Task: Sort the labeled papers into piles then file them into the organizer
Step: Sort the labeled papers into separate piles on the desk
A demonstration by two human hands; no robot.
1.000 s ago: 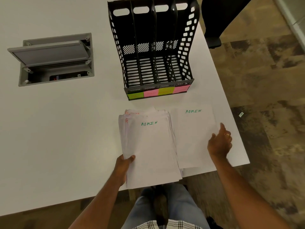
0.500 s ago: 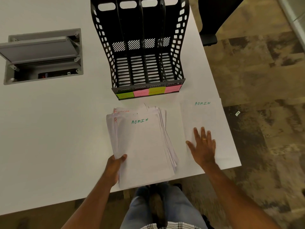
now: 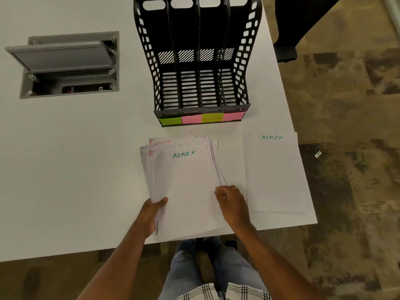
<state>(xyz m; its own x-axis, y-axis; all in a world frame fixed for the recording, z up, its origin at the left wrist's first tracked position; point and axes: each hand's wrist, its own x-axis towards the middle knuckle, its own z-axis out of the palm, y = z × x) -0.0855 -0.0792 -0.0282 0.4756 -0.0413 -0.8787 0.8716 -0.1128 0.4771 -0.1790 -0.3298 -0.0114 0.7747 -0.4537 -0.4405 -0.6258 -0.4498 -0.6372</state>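
Observation:
A stack of white papers [image 3: 186,187] lies near the table's front edge, its top sheet marked ADMIN in green; red lettering peeks out from sheets beneath. My left hand [image 3: 152,210] grips the stack's lower left corner. My right hand [image 3: 232,202] pinches the right edge of the stack's top sheet. A single ADMIN sheet [image 3: 275,174] lies flat to the right, by the table's right edge. The black organizer [image 3: 199,61] stands behind the papers, with four empty slots and green, pink, yellow and pink labels along its front.
A grey cable box [image 3: 67,63] with its lid open is set into the white table [image 3: 65,169] at the left. A black chair base [image 3: 285,46] stands on the patterned floor to the right. My legs show under the table's front edge.
My right hand left the single ADMIN sheet and moved left to the stack's right edge, where its fingers closed on the top sheet. My left hand kept its hold.

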